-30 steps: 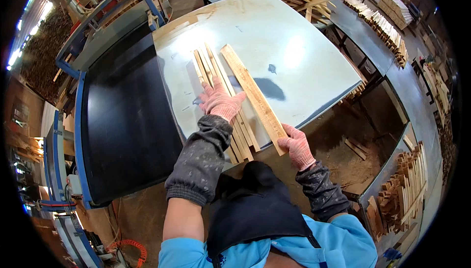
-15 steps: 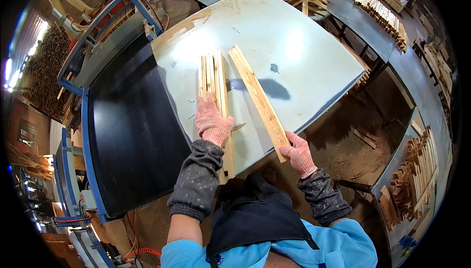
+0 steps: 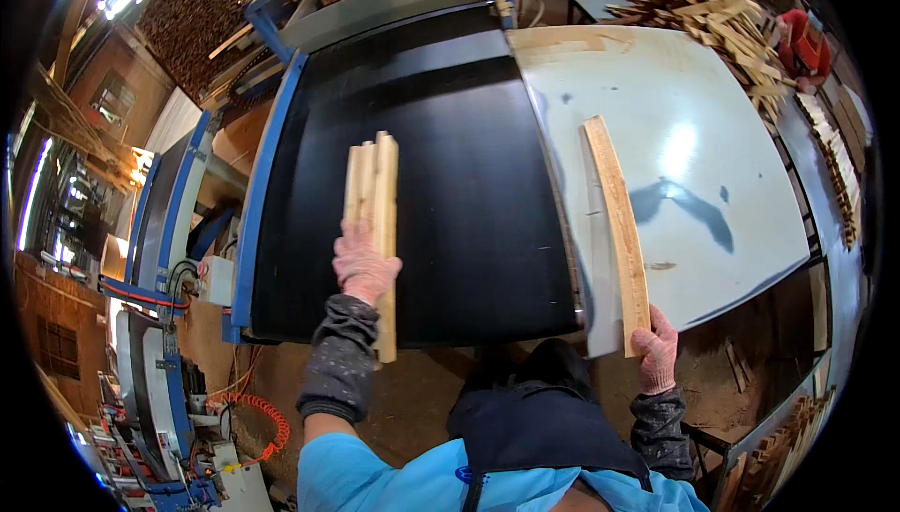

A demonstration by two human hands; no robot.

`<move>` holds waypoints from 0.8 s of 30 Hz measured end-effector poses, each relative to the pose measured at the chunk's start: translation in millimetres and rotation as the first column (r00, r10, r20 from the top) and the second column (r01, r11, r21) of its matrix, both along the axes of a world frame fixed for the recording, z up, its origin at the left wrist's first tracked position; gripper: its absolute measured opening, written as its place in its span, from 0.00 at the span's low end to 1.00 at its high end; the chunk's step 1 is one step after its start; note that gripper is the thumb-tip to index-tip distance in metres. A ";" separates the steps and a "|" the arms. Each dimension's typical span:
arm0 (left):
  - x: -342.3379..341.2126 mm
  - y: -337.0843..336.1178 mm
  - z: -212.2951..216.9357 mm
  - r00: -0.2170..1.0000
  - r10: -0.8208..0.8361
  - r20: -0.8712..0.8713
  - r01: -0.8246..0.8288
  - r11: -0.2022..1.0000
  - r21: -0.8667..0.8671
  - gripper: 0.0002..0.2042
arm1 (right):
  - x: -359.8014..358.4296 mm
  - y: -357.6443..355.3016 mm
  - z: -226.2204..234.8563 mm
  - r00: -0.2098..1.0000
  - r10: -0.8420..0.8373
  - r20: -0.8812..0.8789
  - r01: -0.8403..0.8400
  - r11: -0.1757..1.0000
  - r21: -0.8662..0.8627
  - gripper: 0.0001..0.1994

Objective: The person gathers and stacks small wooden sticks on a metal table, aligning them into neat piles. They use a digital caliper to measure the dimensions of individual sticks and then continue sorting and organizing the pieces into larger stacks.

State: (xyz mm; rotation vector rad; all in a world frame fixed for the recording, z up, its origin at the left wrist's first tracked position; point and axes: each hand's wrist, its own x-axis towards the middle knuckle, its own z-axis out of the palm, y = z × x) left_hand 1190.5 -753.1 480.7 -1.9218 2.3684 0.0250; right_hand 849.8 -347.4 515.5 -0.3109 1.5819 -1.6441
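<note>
Pink-gloved, the person's left hand (image 3: 364, 263) lies over a bundle of pale wooden strips (image 3: 385, 193) on a broad black belt (image 3: 459, 193). Its fingers are bent across the top of the bundle and its thumb sets against the right side, clasping the strips together; whether the fingertips touch the belt cannot be told. The strips lie side by side, their far ends staggered, and the near end of the bundle projects past the belt's near edge. To the right, the right hand (image 3: 658, 348), likewise gloved, pinches the near end of a single wooden strip (image 3: 617, 221) between thumb and fingers. This strip slants across a pale tabletop (image 3: 609, 62), its far end toward the upper left, well apart from the bundle. A dark patch (image 3: 717, 226) marks the tabletop to the right of the strip. A blue frame (image 3: 267, 184) borders the belt on the left. Beyond the tabletop's far right corner, loose wooden pieces (image 3: 722, 15) lie heaped, and near them a person in red (image 3: 804, 48) is partly visible. At lower left hangs a coiled orange hose (image 3: 278, 428).
</note>
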 end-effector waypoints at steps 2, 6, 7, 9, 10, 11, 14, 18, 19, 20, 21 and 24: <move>74.6 -45.6 -11.2 0.993 0.096 0.074 -0.097 0.995 0.016 0.58 | 20.4 -17.0 -3.7 1.000 0.009 -0.022 -0.009 1.000 -0.002 0.36; 183.5 -111.4 -10.8 0.928 0.280 0.246 -0.310 0.946 0.095 0.54 | 57.4 -43.3 -5.8 0.999 -0.040 -0.011 0.040 0.999 0.018 0.36; 207.2 -122.6 -8.0 0.917 0.306 0.256 -0.336 0.938 0.086 0.54 | 68.4 -48.7 -6.5 0.998 -0.050 -0.026 0.050 0.999 0.014 0.36; 233.8 -135.5 -7.3 0.905 0.316 0.284 -0.349 0.934 0.074 0.53 | 82.9 -51.8 -8.7 0.994 -0.083 -0.065 0.083 0.996 0.011 0.36; 239.0 -137.0 -4.8 0.904 0.298 0.306 -0.334 0.940 0.070 0.52 | 87.4 -49.3 -9.0 0.997 -0.056 -0.059 0.058 0.998 0.030 0.36; 244.2 -126.7 -8.2 0.937 0.222 0.270 -0.204 0.975 -0.093 0.45 | 87.0 -42.1 -10.6 0.998 -0.044 -0.054 0.047 0.998 0.048 0.36; 264.9 -95.9 -14.5 0.979 0.089 0.181 -0.064 0.988 -0.138 0.46 | 89.6 -1.6 -20.9 0.988 -0.144 0.062 0.135 0.983 0.128 0.34; 305.4 -32.7 -18.8 0.994 0.046 0.104 -0.034 0.994 -0.107 0.47 | 94.3 57.8 -49.3 0.995 -0.056 0.083 0.045 0.991 0.129 0.35; 312.9 -13.2 -16.2 0.992 0.045 0.114 -0.035 0.995 -0.089 0.47 | 100.7 74.4 -51.5 0.996 -0.050 0.068 0.044 0.995 0.095 0.34; 321.7 14.7 -8.3 0.986 0.065 0.151 -0.055 0.996 -0.070 0.48 | 100.3 94.6 -56.5 0.998 -0.027 0.057 0.024 0.998 0.053 0.33; 323.4 37.2 -0.8 0.981 0.078 0.179 -0.068 0.996 -0.060 0.48 | 100.6 117.7 -64.0 0.995 -0.039 0.093 0.039 0.999 0.005 0.33; 306.0 106.1 6.9 0.994 0.068 0.083 -0.060 0.993 -0.104 0.49 | 105.6 189.3 -72.4 0.985 -0.026 0.170 0.050 0.990 -0.135 0.33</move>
